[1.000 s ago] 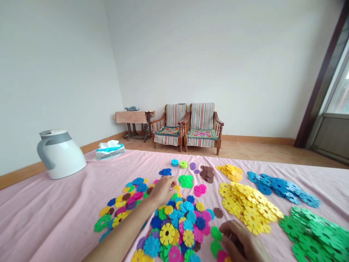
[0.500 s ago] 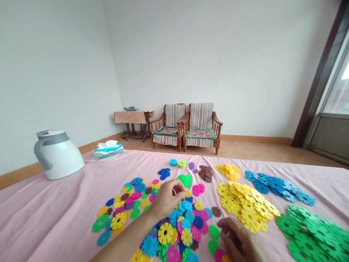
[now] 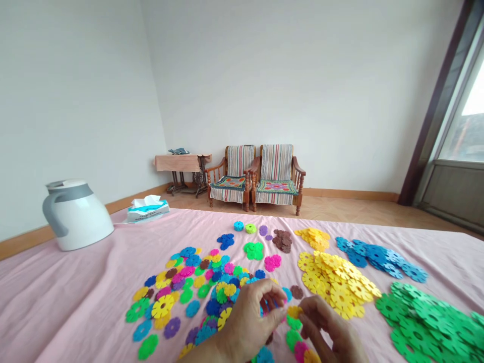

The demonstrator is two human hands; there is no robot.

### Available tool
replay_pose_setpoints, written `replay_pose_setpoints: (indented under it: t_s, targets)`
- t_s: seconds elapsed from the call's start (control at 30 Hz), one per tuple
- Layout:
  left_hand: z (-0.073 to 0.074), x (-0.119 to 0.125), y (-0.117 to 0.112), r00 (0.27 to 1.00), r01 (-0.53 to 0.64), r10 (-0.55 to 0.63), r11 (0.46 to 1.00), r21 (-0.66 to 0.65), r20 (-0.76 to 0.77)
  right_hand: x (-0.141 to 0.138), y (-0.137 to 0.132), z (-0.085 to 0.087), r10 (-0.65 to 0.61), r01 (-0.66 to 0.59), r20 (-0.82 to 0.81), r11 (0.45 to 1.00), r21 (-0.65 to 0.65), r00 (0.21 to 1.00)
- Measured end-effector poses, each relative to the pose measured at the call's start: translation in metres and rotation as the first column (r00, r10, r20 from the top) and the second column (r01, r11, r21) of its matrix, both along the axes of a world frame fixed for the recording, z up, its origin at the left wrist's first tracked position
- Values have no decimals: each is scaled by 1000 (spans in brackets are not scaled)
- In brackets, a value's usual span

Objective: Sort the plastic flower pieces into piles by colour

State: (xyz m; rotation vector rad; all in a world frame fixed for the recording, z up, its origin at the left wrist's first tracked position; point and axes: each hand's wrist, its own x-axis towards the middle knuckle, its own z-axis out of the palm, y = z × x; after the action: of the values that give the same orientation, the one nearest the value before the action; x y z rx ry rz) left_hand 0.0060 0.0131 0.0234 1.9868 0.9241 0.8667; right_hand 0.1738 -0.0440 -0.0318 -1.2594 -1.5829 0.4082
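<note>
The walls (image 3: 280, 75) are plain white, with a wooden baseboard (image 3: 348, 193) above the tan floor (image 3: 340, 204). Two wooden armchairs (image 3: 277, 164) wear stripy covers (image 3: 236, 159). A pink cloth (image 3: 176, 163) covers a treadle sewing-machine table (image 3: 201, 177). Daylight shines through the right-side window (image 3: 467, 126).

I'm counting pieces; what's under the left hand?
Coloured discs peek out along both sides of the left hand; whatever lies directly under its palm is covered.

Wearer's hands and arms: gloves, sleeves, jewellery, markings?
Left hand and right hand are ungloved; no rings or markings visible. Left wrist is bare, no watch or cuff in view. The frame's bottom edge hides any sleeves further up.
</note>
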Motion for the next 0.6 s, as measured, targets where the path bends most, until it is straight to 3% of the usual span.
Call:
replay_pose_setpoints:
  t_s: [0.17,0.27,0.37,0.47,0.6]
  targets:
    - [2,-37,13,990,-132,138,974,182,-22,38,11,20,-270,270,210,962,28,940]
    - [-2,-63,26,966,-243,256,929,281,-13,77,38,39,-364,388,359,922,4,859]
    - [-10,-79,41,937,-326,349,881,344,-4,113,77,52,-437,538,458,835,-114,774]
    - [-19,-87,54,923,-337,383,855,395,-40,136,116,52,-491,631,495,759,-160,716]
    - [-25,-91,60,913,-308,390,849,430,-117,149,155,39,-508,692,540,691,-210,671]
